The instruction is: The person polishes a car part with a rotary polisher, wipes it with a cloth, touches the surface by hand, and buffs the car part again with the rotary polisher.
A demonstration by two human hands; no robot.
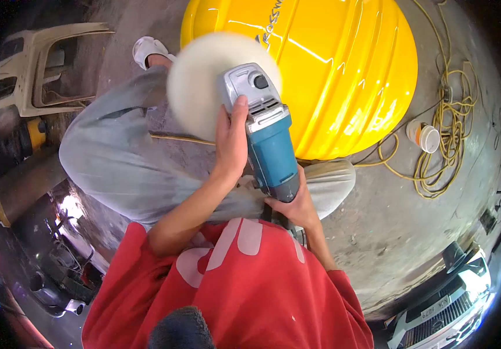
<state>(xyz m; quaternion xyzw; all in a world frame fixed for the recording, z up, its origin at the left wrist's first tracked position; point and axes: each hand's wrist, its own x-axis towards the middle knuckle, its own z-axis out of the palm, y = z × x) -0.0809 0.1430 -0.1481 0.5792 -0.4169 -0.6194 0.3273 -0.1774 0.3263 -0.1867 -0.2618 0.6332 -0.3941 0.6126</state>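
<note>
A teal polisher (271,152) with a silver metal head (254,87) is held between my two hands. My left hand (232,142) is closed around the side of the head, its thumb lying along the metal. Around the dark rear end of the body, my right hand (298,200) is wrapped. The round cream polishing pad (199,84) is smeared by motion. Its edge overlaps the glossy yellow panel (343,70) from this angle; whether they touch I cannot tell. Raised silver lettering (271,20) shows on the panel, partly cut off.
A yellow cord (431,174) lies coiled on the concrete floor at the right, beside a white tub (429,139). A pale vehicle panel (29,70) stands at the left. At lower right is a white car front (436,314). My bent legs (116,145) surround the work.
</note>
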